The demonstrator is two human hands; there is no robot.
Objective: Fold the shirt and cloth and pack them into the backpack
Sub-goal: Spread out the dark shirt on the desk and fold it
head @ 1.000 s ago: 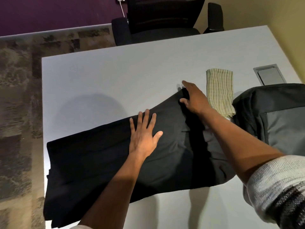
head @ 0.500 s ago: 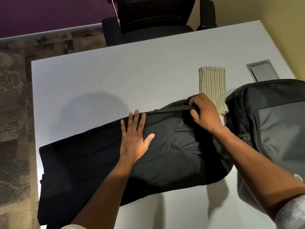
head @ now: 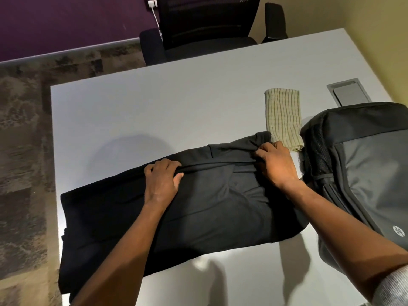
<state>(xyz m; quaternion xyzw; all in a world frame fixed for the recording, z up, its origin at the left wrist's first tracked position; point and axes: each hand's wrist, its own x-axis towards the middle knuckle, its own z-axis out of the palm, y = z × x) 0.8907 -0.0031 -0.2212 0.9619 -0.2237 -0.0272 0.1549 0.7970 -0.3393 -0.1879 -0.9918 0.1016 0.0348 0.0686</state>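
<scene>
While both hands grip far edge of black shirt (head: pixel 220 206), fold only part done. Left hand (head: pixel 162 181) and right hand (head: pixel 276 164) pinch fabric. Shirt spread across near half of table (head: pixel 154 111). Striped cloth (head: pixel 283 117) already folded, at 1 o'clock, beside backpack (head: pixel 364 168) at 3 o'clock. Packing not begun, I judge.

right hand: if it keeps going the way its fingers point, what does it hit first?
The right hand grips the shirt, fingers pointing away and left. Past the shirt's far edge only bare table shows; the cloth probably sits right of that line.
</scene>
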